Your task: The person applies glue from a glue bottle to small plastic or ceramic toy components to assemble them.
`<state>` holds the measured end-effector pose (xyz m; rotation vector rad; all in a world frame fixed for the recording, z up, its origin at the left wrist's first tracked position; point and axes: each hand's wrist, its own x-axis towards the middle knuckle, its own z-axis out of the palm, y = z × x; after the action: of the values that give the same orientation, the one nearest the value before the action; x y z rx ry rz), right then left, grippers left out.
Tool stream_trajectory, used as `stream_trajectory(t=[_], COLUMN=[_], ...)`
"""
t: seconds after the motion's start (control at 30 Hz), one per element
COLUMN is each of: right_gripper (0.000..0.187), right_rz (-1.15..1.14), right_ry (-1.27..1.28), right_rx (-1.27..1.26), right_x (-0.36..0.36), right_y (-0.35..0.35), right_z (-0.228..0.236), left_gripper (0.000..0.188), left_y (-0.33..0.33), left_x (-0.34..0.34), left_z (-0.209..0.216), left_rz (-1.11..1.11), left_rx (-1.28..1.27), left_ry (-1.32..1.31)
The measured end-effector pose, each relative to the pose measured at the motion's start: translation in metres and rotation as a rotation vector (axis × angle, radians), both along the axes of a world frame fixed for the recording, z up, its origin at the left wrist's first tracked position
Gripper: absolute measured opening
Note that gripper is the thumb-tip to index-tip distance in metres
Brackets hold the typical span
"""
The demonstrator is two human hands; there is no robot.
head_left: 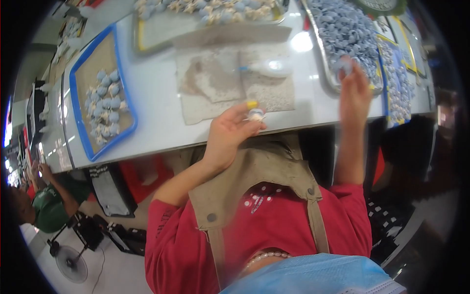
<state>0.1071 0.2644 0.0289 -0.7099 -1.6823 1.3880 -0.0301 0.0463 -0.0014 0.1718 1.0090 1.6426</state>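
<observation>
My left hand [226,131] is closed in a pinch near the table's front edge, with a small white-and-blue figure piece [256,115] between thumb and fingers. Yellow tape wraps one of its fingertips. Over the near part of a metal tray [323,61] on the right, my right hand [356,90] is slightly blurred. Its fingertips close on a blue-grey plastic piece [344,64]. Many loose blue-grey pieces [340,29] fill that tray.
A stained sheet [205,110] lies mid-table, bearing a clear bottle [271,69]. A blue-rimmed tray [128,98] of blue-and-cream figures stands left; another tray [164,41] of them is behind. A blue tray [390,100] sits far right. A person in green [51,208] is at left.
</observation>
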Motion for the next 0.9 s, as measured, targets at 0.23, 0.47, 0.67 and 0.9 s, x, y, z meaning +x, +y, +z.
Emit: stream_trajectory(t=[0.23,0.47,0.67,0.9], right_gripper=[0.030,0.033,0.030,0.024], right_rz=[0.476,0.288,0.093,0.178], right_ry=[-0.086,-0.188,-0.241,-0.298], right_rx=[-0.006,0.446,0.823,0.863], right_x=[-0.019,-0.022,-0.021,-0.025], right_y=[-0.090,-0.098,-0.103,-0.099], right_z=[-0.027,-0.027,-0.020,-0.008], left_gripper=[0.049,0.043,0.039,0.034], left_y=[0.004,0.000,-0.002,-0.006], left_x=[0.005,0.007,0.007,0.005], left_z=[-0.001,-0.002,0.004,0.005], left_rz=[0.020,0.072,0.074,0.068], left_rx=[0.111,0.158,0.146,0.066], left_ry=[-0.019,0.109,0.160,0.335])
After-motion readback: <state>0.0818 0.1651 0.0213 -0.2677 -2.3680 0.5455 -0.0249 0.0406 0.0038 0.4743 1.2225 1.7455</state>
